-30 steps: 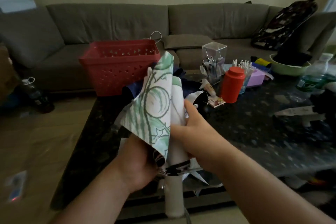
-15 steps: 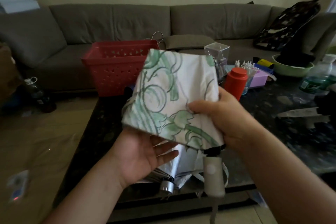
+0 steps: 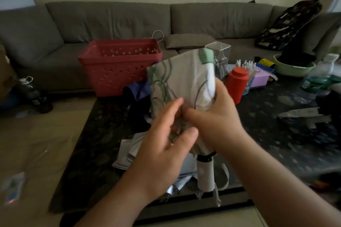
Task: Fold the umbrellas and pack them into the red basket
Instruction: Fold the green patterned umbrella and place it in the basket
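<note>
A white umbrella with a green vine print (image 3: 177, 79) is held upright over the dark table, its pale handle (image 3: 205, 175) pointing down toward me. My right hand (image 3: 215, 114) grips the gathered canopy just above the handle. My left hand (image 3: 166, 134) lies against the fabric's left side with relaxed, blurred fingers. The red basket (image 3: 120, 66) stands at the table's far left corner, and its visible inside looks empty. A dark blue umbrella (image 3: 138, 88) lies crumpled between the basket and the white one. Silver-lined fabric (image 3: 127, 155) rests on the table under my hands.
The dark stone table (image 3: 267, 134) carries a red canister (image 3: 237, 84), a clear box (image 3: 219, 51), a purple box with small bottles (image 3: 258, 77), a green bowl (image 3: 293, 68) and a water bottle (image 3: 319, 77). A grey sofa (image 3: 120, 18) runs behind. Bare floor lies to the left.
The flat-spread canopy has been gathered narrower and turned. My left hand came up from under the fabric onto its left side. My right hand slid to the canopy's base.
</note>
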`<state>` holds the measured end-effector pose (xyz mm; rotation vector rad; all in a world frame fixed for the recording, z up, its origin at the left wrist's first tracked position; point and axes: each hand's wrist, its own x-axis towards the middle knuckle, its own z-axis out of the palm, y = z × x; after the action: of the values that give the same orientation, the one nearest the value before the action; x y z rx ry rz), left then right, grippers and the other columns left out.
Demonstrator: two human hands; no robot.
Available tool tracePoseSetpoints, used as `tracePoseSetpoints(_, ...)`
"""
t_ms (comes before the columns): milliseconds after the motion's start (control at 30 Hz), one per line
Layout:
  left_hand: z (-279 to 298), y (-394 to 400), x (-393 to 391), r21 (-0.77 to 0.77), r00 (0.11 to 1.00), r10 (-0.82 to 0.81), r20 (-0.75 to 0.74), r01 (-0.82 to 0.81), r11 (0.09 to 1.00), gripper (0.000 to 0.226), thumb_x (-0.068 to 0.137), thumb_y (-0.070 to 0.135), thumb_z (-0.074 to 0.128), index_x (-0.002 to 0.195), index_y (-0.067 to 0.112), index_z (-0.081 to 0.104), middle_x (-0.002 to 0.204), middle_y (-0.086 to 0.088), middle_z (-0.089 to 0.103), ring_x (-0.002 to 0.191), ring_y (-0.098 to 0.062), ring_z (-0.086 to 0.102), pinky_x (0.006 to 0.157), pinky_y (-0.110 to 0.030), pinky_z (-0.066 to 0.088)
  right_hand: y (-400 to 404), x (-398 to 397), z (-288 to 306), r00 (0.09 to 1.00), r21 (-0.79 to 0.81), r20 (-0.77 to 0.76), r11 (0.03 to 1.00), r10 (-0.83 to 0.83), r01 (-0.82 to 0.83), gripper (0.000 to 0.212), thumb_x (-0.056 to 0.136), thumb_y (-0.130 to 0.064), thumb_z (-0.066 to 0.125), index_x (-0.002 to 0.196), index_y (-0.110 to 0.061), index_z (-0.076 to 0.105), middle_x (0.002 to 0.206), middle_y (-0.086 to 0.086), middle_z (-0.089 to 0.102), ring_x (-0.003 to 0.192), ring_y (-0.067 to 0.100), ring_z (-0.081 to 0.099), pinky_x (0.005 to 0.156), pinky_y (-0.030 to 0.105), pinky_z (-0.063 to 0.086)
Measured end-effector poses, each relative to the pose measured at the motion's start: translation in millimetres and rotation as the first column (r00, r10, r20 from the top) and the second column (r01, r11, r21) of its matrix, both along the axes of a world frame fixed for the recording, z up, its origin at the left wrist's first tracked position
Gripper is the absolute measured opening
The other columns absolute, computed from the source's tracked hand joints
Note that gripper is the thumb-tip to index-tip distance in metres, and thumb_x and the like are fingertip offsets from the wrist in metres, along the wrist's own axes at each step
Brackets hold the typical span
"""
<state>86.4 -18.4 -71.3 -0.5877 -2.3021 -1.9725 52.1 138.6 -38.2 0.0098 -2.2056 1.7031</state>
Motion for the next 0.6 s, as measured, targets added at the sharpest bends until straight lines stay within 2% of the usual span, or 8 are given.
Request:
tracePoseSetpoints(67, 0.7, 7.9, 3.5, 0.070, 0.992, -0.024, 0.125, 0.015, 0.997, 0.082, 0.089, 0.061, 0.061, 0.161, 0.051, 0.023, 0.166, 0.032, 0.025, 0.150, 0.015, 0.024, 0.128, -0.034, 0.028, -7.6, 4.0, -3.4, 0.996, 0.044, -0.038, 0.996, 0.076, -0.075, 0.070, 0.075, -0.005, 0.083, 0.128, -0.042, 0.056, 0.109, -0.020, 0.071, 0.097, 0.000, 0.072, 0.083, 0.029, 0.063)
tracePoseSetpoints(133, 2.7, 11.9, 3.7, 0.170, 0.988, -0.068, 0.140, 0.044, 0.984, 0.082, 0.092, 0.059, 0.059, 0.162, 0.052, 0.017, 0.165, 0.035, 0.026, 0.149, 0.016, 0.025, 0.128, -0.033, 0.027, -13.3, 8.4, -0.8, 0.990, 0.117, -0.074, 0.987, 0.122, -0.112, 0.066, 0.080, -0.011, 0.083, 0.129, -0.045, 0.054, 0.109, -0.025, 0.069, 0.098, -0.003, 0.070, 0.080, 0.022, 0.061)
tracePoseSetpoints(233, 7.0, 12.0, 0.5, 0.332, 0.976, -0.155, 0.156, 0.095, 0.938, 0.070, 0.097, 0.050, 0.062, 0.160, 0.045, 0.032, 0.156, 0.020, 0.051, 0.146, -0.002, 0.046, 0.123, -0.041, 0.034, -24.1, 13.2, 0.2, 0.972, 0.325, -0.123, 0.934, 0.199, -0.149, 0.064, 0.088, -0.025, 0.075, 0.140, -0.045, 0.044, 0.108, -0.017, 0.070, 0.095, 0.005, 0.069, 0.081, 0.038, 0.060)
tracePoseSetpoints(300, 8.5, 10.8, -0.9, 0.457, 0.968, -0.155, 0.195, 0.050, 0.888, 0.066, 0.095, 0.044, 0.064, 0.156, 0.033, 0.043, 0.148, 0.005, 0.063, 0.139, -0.014, 0.057, 0.122, -0.049, 0.037, -34.0, 14.0, -4.4, 0.961, 0.545, -0.160, 0.832, 0.226, -0.106, 0.063, 0.090, -0.032, 0.066, 0.145, -0.042, 0.038, 0.108, -0.015, 0.066, 0.094, 0.011, 0.063, 0.083, 0.042, 0.052)
tracePoseSetpoints(367, 7.8, 8.0, -3.0, 0.564, 0.955, -0.168, 0.246, 0.000, 0.826, 0.066, 0.087, 0.043, 0.069, 0.149, 0.029, 0.052, 0.139, -0.001, 0.069, 0.132, -0.018, 0.064, 0.120, -0.052, 0.040, -41.7, 14.3, -10.5, 0.952, 0.690, -0.157, 0.719, 0.263, -0.085, 0.074, 0.088, -0.038, 0.058, 0.156, -0.039, 0.029, 0.117, -0.010, 0.060, 0.101, 0.019, 0.057, 0.088, 0.043, 0.047)
tracePoseSetpoints(467, -0.1, 1.0, -9.0, 0.623, 0.953, -0.152, 0.261, -0.046, 0.781, 0.086, 0.073, 0.051, 0.089, 0.147, 0.023, 0.055, 0.141, -0.006, 0.068, 0.133, -0.023, 0.064, 0.119, -0.054, 0.040, -43.2, 15.0, -17.2, 0.940, 0.675, -0.127, 0.722, 0.317, -0.152, 0.082, 0.085, -0.033, 0.062, 0.160, -0.041, 0.027, 0.117, 0.000, 0.046, 0.101, 0.024, 0.052, 0.082, 0.046, 0.054)
tracePoseSetpoints(533, -4.7, -3.6, -13.7, 0.633, 0.961, -0.137, 0.240, -0.048, 0.773, 0.096, 0.065, 0.057, 0.092, 0.145, 0.017, 0.057, 0.143, -0.011, 0.066, 0.135, -0.027, 0.062, 0.119, -0.056, 0.040, -43.0, 15.6, -17.1, 0.933, 0.672, -0.147, 0.726, 0.328, -0.149, 0.085, 0.081, -0.027, 0.069, 0.159, -0.038, 0.035, 0.116, 0.001, 0.040, 0.099, 0.024, 0.053, 0.078, 0.046, 0.057)
tracePoseSetpoints(600, -8.5, -8.4, -17.3, 0.643, 0.968, -0.130, 0.213, -0.039, 0.765, 0.096, 0.064, 0.058, 0.092, 0.144, 0.016, 0.059, 0.144, -0.013, 0.065, 0.137, -0.029, 0.060, 0.114, -0.054, 0.046, -44.0, 16.3, -14.9, 0.926, 0.699, -0.156, 0.700, 0.344, -0.142, 0.087, 0.079, -0.024, 0.073, 0.159, -0.031, 0.040, 0.116, 0.003, 0.044, 0.099, 0.025, 0.055, 0.079, 0.046, 0.057)
